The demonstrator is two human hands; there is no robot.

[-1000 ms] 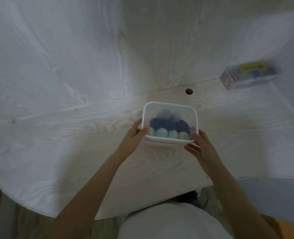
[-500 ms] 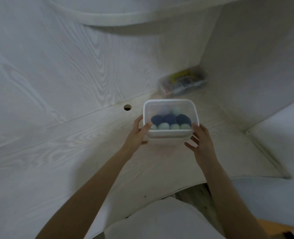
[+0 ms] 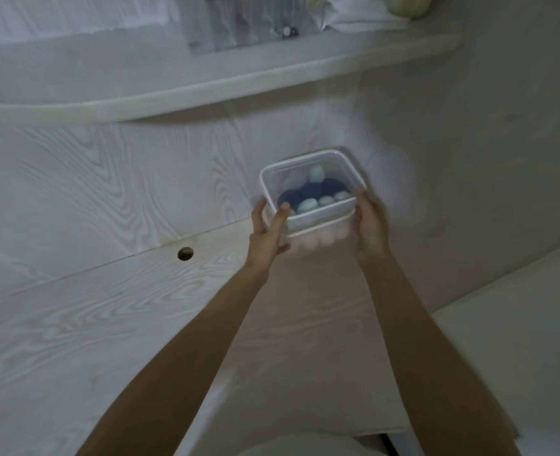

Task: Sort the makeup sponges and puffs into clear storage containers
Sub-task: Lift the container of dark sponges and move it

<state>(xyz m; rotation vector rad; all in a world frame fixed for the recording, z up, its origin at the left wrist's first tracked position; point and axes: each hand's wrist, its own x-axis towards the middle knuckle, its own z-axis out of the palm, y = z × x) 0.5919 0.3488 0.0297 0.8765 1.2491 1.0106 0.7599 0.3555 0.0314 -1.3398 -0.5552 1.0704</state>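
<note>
Nearest the camera, two bare forearms reach up and away over the pale wood-grain desk. The left hand grips the near left corner of a clear tub, thumb curled over the rim and fingers underneath. The right hand grasps the tub's right side, thumb on the rim; it is blurred.

The tub is a rounded rectangle with a thick white rim and see-through walls, tilted so its left end sits lower. Inside lie dark blue sponges in the middle, a row of pale mint ones along the near wall, and one mint and one lilac piece at the back. Directly beneath it shows a second white rim with pinkish puffs below, seemingly another tub; whether the two touch cannot be told. The stack is near the desk's back right corner, in front of the back panel.

A round cable hole lies in the desk to the left. Above runs a curved shelf carrying a clear organiser.

Compared with half a second earlier, the tub is farther back and to the right, more tilted, and the pink puffs under it are newly seen. The view has swung upward, bringing the shelf top into sight, and the small case with yellow contents at the corner is no longer visible.
</note>
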